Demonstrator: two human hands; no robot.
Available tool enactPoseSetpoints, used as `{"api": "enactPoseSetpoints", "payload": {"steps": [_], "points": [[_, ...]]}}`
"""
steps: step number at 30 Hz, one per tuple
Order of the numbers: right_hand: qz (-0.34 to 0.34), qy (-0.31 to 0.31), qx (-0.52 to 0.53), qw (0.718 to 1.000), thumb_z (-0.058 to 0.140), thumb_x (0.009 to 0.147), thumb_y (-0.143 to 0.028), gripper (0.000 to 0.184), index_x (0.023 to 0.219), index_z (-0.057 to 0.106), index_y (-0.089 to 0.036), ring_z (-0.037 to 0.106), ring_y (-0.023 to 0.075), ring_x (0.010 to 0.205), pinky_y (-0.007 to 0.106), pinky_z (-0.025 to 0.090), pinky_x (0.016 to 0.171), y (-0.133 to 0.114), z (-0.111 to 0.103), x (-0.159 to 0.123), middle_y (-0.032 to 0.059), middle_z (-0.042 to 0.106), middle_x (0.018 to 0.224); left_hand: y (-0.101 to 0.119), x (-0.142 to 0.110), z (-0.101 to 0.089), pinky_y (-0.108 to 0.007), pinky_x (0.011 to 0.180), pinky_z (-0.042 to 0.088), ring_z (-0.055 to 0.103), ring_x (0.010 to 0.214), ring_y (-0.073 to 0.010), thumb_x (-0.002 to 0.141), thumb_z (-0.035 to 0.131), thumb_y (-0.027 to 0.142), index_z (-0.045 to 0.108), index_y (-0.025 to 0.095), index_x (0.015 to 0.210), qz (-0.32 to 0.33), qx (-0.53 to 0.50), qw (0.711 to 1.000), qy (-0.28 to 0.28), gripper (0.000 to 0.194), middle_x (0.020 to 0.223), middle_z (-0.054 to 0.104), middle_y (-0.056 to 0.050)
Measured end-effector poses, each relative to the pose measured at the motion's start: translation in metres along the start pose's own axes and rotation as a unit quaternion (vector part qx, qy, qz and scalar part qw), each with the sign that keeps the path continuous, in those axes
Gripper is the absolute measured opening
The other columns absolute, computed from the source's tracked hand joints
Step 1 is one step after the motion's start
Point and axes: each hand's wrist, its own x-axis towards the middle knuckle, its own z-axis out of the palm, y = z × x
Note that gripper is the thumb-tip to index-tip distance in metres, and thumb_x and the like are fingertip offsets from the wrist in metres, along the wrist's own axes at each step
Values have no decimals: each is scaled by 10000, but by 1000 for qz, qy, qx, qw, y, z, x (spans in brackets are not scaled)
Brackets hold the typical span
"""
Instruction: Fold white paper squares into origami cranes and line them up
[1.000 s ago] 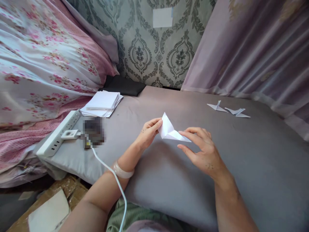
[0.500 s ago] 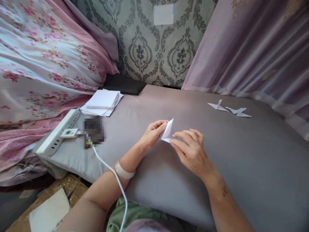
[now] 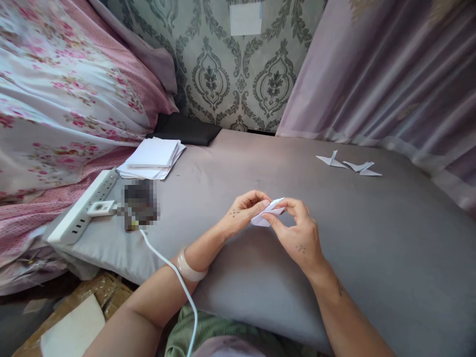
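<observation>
Nearest me, one white cable [image 3: 194, 315] crosses over my left forearm, just beside the one pale bracelet [image 3: 186, 268] at my wrist. Past that my two hands meet over the bed [image 3: 372, 258], sharing one folded paper [image 3: 258, 220]: my left hand [image 3: 243, 213] pinches its left side between thumb and fingers, and my right hand [image 3: 295, 228] has its thumb on the near face and its fingers at the far right edge. I judge I'm in the middle of a fold, and the next move seems to call for lining up the edges and pressing the crease flat without letting the layers slip. Off to the left lie one power strip [image 3: 79, 213] and one plug [image 3: 102, 208] in it. Beyond, on the left, sits one stack of paper [image 3: 152, 153], its sheets too many to count from here; well apart on the right, two paper shapes [image 3: 362, 168] lie close together. Farther back there's one flat black thing [image 3: 186, 130], and on the wall one white sheet [image 3: 246, 20].
</observation>
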Motion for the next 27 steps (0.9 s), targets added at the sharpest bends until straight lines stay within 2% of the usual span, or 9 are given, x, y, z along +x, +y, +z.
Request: {"api": "enactPoseSetpoints", "payload": {"steps": [6, 10, 12, 15, 18, 21, 24, 27], "points": [[48, 7, -9, 999, 736, 747, -371, 327, 1003, 566, -258, 648, 201, 829, 362, 504, 777, 0, -1, 2, 10, 689, 902, 0, 1, -2, -252, 698, 445, 608, 750, -140, 817, 662, 472, 694, 132, 921, -16, 8, 1000, -6, 357, 852, 685, -56], [57, 12, -19, 998, 724, 755, -363, 320, 1008, 563, -252, 654, 200, 786, 372, 498, 780, 3, -2, 4, -7, 689, 821, 3, 0, -4, -317, 810, 460, 633, 913, -218, 873, 505, 597, 701, 122, 1053, -15, 21, 998, -62, 544, 989, 703, -114], [55, 16, -26, 998, 710, 767, -354, 296, 1002, 567, -246, 653, 198, 766, 377, 495, 781, 5, -2, 5, -9, 684, 792, 4, -2, -3, -314, 845, 451, 622, 970, -223, 836, 602, 551, 686, 138, 1109, -14, 53, 996, -74, 502, 1061, 694, -109], [43, 18, 1, 999, 659, 813, -323, 256, 1038, 574, -233, 656, 188, 775, 370, 502, 799, 6, -3, 7, 0, 689, 797, 1, -2, 0, -280, 809, 446, 627, 918, -194, 786, 713, 438, 686, 141, 1111, -32, 71, 996, -46, 441, 1008, 705, -85], [38, 78, 61, 994, 599, 866, -306, 226, 1073, 579, -217, 661, 171, 818, 339, 516, 809, 5, -4, 9, 31, 700, 880, -4, 1, 2, -281, 787, 461, 644, 891, -189, 820, 678, 431, 688, 129, 1095, -31, -44, 999, -2, 409, 989, 711, -93], [36, 137, 80, 987, 587, 879, -287, 154, 1012, 600, -211, 651, 158, 825, 310, 524, 784, 3, -3, 8, 44, 687, 920, -3, 5, 2, -293, 853, 473, 645, 1006, -206, 853, 651, 388, 658, 144, 1148, -20, -162, 986, 21, 382, 1104, 693, -112], [4, 91, 99, 991, 586, 882, -260, 96, 964, 603, -215, 639, 143, 798, 292, 525, 761, 0, 3, 4, 26, 672, 885, 0, 5, 5, -304, 891, 473, 644, 1040, -209, 865, 638, 373, 636, 143, 1142, -8, -203, 979, 26, 360, 1100, 695, -111], [-21, 33, 118, 992, 575, 891, -256, 105, 986, 589, -214, 632, 143, 807, 301, 524, 769, -4, 9, -1, 25, 664, 903, 1, 2, 10, -335, 903, 471, 653, 1023, -217, 855, 650, 386, 585, 160, 1129, 11, -198, 980, 31, 361, 1074, 701, -106]]}}
